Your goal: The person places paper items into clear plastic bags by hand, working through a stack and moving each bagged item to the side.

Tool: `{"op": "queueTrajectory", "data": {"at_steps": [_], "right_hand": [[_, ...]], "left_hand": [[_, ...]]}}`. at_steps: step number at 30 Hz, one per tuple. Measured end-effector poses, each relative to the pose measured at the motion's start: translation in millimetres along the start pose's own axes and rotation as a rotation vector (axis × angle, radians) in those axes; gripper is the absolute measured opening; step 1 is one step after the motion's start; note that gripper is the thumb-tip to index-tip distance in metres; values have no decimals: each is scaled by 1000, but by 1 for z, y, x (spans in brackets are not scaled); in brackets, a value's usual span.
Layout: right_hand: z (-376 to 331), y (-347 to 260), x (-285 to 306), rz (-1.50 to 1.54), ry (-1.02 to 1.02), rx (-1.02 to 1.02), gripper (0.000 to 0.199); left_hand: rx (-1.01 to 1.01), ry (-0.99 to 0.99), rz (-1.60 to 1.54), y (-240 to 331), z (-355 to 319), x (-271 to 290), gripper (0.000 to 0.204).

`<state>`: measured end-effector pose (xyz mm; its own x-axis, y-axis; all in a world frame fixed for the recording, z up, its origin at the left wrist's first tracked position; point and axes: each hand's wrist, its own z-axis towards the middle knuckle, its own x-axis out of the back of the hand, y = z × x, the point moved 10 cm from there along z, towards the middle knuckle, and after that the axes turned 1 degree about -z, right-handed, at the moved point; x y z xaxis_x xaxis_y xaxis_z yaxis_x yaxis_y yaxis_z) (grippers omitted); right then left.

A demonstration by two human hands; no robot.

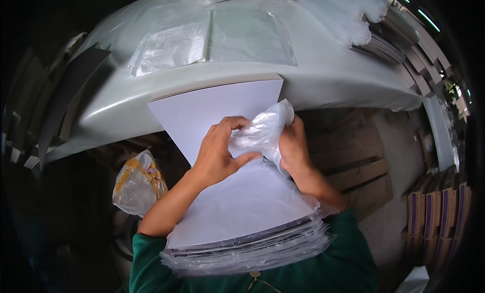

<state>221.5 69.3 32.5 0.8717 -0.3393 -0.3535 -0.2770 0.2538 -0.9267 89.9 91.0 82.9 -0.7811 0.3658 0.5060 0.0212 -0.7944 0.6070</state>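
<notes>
Clear plastic bag (262, 129) bunched between left hand (217, 151) and right hand (294, 144).

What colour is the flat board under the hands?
White board, plain, no pattern; seen best in the head view.

Person's clothing: a dark green, plain-weave top with sleeves ending above the elbows — both forearms bare below them. No watch, ring, band or glove visible on the left hand (216, 154) or the right hand (294, 144). A small pale tag or fastening sits at the garment's neckline — detail unclear.
</notes>
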Motion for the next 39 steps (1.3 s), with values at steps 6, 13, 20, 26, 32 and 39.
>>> {"op": "queueTrajectory", "data": {"at_steps": [6, 13, 20, 26, 32, 39], "right_hand": [[3, -15, -35, -197, -347, -104, 26], [5, 0, -33, 7, -233, -103, 25], [-6, 30, -49, 18, -261, -191, 24], [-2, 31, -47, 139, -290, -127, 23], [-7, 30, -46, 157, -253, -141, 25], [-9, 34, -50, 158, -292, -184, 22]], "left_hand": [[515, 26, -405, -57, -18, 9, 22], [507, 183, -456, -60, -24, 12, 25], [585, 172, -456, -67, -38, 23, 20], [366, 211, -258, -48, -30, 33, 12], [485, 211, -342, -55, -38, 35, 8], [285, 134, -21, -37, -23, 41, 20]]}}
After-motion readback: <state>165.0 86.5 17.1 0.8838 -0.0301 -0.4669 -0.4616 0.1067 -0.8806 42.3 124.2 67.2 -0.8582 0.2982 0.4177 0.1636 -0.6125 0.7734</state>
